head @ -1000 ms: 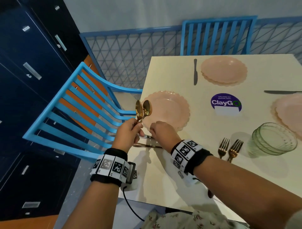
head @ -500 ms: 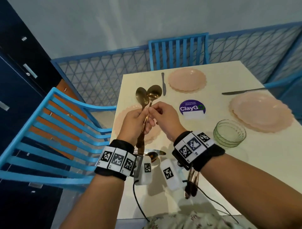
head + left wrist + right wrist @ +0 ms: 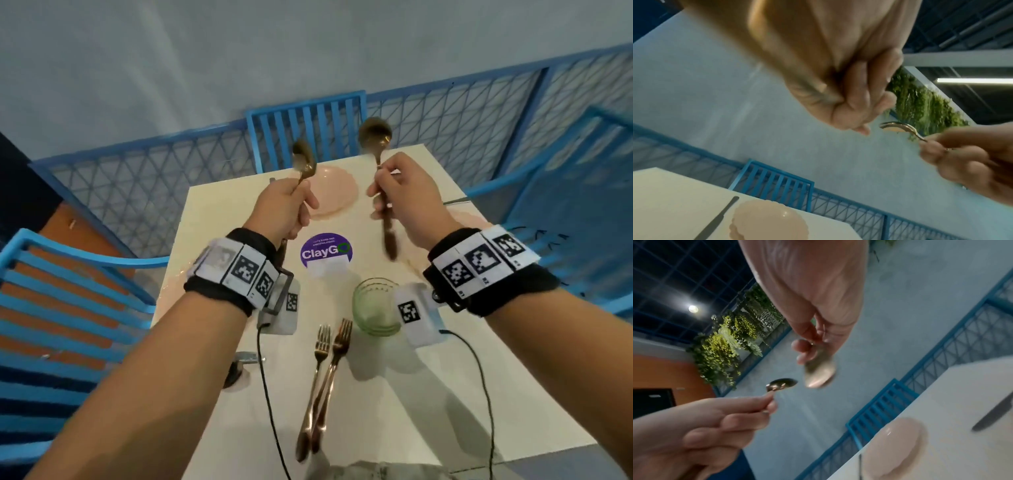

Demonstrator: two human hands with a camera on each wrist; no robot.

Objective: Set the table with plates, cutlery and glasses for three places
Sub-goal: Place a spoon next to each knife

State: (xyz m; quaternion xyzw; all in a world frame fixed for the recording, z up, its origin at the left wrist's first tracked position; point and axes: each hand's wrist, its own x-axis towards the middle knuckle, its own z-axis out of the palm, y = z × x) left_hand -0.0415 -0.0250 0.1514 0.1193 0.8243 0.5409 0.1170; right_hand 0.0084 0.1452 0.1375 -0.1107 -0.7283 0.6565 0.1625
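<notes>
Holding one gold spoon each, left hand [image 3: 286, 209] and right hand [image 3: 406, 202] clasp handles mid-frame; spoon-laying step, next lowering beside plates.

Head view looks down over the table [image 3: 394, 394]; both close wrist views face upward, sharing its far plate [image 3: 768, 222]

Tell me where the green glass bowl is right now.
In the head view the green glass bowl stands on the table, right of centre, just beyond the two forks, below the purple ClayGo sticker and partly behind the right wrist's camera.
</notes>
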